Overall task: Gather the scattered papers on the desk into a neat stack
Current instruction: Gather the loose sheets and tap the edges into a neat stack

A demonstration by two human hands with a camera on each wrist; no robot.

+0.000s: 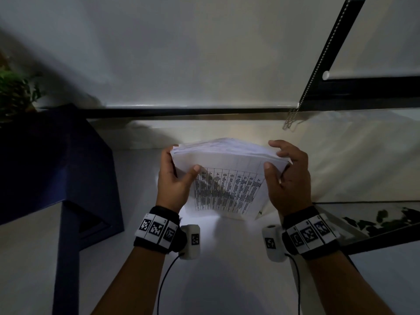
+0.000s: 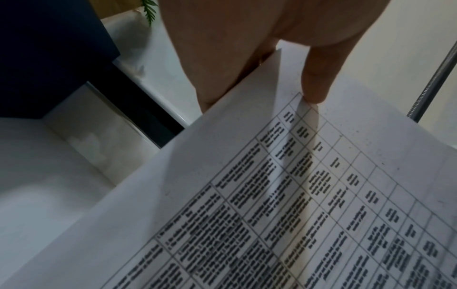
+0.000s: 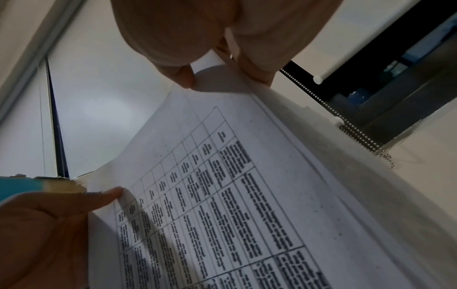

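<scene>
A thick stack of white papers [image 1: 229, 178] stands on its lower edge on the white desk [image 1: 227, 269], its front sheet printed with a table. My left hand [image 1: 176, 178] grips the stack's left side, thumb on the front sheet and fingers behind. My right hand [image 1: 284, 176] grips the right side the same way. The left wrist view shows the printed sheet [image 2: 296, 205] with my thumb [image 2: 319, 78] pressed on it. In the right wrist view the stack [image 3: 235, 195] is pinched between my right thumb [image 3: 180, 76] and fingers [image 3: 257, 68]. The sheets' top edges look slightly uneven.
A dark blue box [image 1: 56, 169] stands on the desk at the left, with a green plant [image 1: 16, 92] behind it. A roller blind and its bead chain [image 1: 293, 119] hang along the back. A glass surface [image 1: 375, 221] adjoins the desk at the right.
</scene>
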